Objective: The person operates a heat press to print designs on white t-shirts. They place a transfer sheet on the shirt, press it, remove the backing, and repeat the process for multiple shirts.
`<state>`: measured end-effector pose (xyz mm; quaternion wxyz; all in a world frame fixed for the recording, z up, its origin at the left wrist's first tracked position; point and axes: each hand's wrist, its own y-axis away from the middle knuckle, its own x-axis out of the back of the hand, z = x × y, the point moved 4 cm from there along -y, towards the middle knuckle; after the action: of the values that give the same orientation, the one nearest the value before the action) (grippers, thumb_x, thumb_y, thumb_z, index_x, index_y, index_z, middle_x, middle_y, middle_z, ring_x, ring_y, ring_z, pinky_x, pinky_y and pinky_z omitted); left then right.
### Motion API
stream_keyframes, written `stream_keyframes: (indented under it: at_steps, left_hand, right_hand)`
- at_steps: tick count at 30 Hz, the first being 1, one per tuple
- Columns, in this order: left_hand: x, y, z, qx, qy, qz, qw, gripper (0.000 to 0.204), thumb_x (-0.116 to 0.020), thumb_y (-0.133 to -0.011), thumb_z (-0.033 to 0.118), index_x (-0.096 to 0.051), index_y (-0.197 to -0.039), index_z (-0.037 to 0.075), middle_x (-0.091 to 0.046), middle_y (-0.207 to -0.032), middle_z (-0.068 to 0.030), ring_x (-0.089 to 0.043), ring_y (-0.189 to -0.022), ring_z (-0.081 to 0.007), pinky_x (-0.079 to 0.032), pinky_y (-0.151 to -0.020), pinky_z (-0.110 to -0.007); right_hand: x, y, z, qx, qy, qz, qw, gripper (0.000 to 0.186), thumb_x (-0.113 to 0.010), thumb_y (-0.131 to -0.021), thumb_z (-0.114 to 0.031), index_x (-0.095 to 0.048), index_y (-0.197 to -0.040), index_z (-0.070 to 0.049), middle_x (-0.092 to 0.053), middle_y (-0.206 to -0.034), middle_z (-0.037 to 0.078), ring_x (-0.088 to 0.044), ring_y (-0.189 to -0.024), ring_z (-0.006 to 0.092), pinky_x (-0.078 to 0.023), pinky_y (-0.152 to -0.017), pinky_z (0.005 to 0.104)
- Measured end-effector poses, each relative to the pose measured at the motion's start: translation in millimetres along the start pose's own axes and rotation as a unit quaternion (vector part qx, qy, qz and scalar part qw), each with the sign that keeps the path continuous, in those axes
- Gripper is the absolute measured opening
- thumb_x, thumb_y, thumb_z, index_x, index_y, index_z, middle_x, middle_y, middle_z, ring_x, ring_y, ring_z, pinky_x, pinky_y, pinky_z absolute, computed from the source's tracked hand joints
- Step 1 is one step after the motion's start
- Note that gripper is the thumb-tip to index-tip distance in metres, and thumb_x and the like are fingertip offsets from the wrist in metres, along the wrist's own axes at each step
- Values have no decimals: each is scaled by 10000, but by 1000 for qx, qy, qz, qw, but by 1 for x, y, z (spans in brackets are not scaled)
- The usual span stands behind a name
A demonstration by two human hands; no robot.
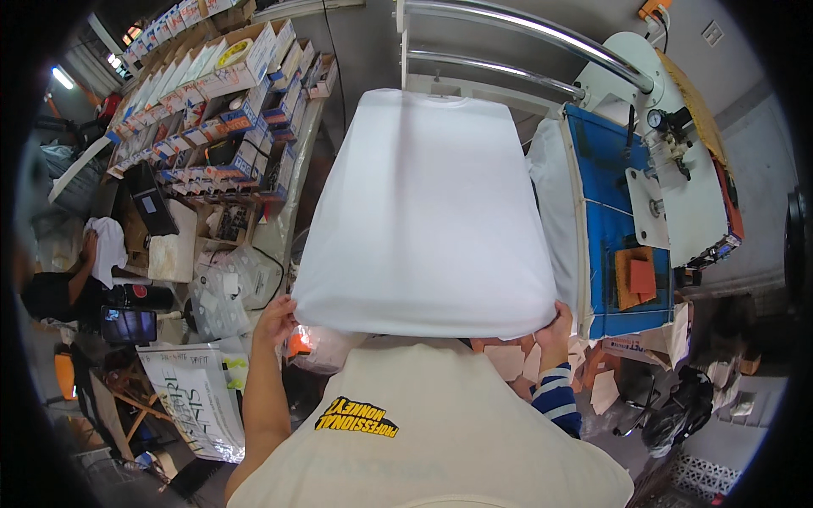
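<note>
A plain white T-shirt [440,220] is stretched smooth over a flat board in front of me, its neckline at the far end. At the hem's near left corner, my left hand [276,320] pinches the fabric between closed fingers. My right hand [555,326] grips the hem at the near right corner in the same way. A faint crease or shadow line runs down the upper middle of the cloth. The board itself is hidden beneath the shirt.
A blue flat screen frame [611,161] stands close on the right, carrying orange sponge pieces [641,278]. Beyond it is a machine with a pressure gauge [656,118]. Metal rails [525,25] cross the far side. Shelves of cardboard boxes [246,76] and another person's arm [83,267] are left.
</note>
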<state>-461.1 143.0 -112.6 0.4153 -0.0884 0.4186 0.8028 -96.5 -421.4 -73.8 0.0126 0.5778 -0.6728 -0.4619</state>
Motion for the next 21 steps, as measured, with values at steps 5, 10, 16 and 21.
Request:
stream_keyframes:
  at_steps: [5, 10, 16, 21]
  left_hand:
    - [4, -21, -18, -41, 2, -4, 999, 312, -629, -932, 132, -590, -1211, 0, -671, -1152, -116, -661, -1032, -242, -522, -964, -420]
    - [-7, -22, -17, -29, 49, 18, 998, 272, -626, -939, 179, -629, -1146, 2, -693, -1110, -112, -650, -1059, -249, -491, -996, -415]
    - [-8, -14, -21, -37, 85, 9, 996, 318, -595, -898, 148, -611, -1186, 15, -691, -1156, -132, -652, -1084, -253, -475, -1016, -447]
    - [8, -21, -17, -59, 193, -144, 969, 223, -622, -872, 113, -629, -1077, 26, -713, -1079, -98, -681, -1008, -214, -542, -902, -375]
  right_hand:
    - [36, -27, 3, -13, 131, -27, 991, 413, -563, -949, -181, -535, -1305, 27, -604, -1313, 161, -551, -1246, 313, -412, -1108, 487]
    - [33, -9, -5, 14, 147, -66, 987, 438, -595, -970, -221, -509, -1314, 36, -585, -1340, 172, -562, -1246, 339, -418, -1113, 509]
    - [20, -7, -4, 27, 84, -19, 996, 407, -576, -994, -207, -510, -1342, -6, -591, -1333, 123, -556, -1238, 284, -438, -1095, 447]
    - [22, -12, 1, 29, 54, -24, 998, 366, -550, -1009, -191, -520, -1316, 6, -582, -1342, 135, -562, -1231, 273, -430, -1095, 445]
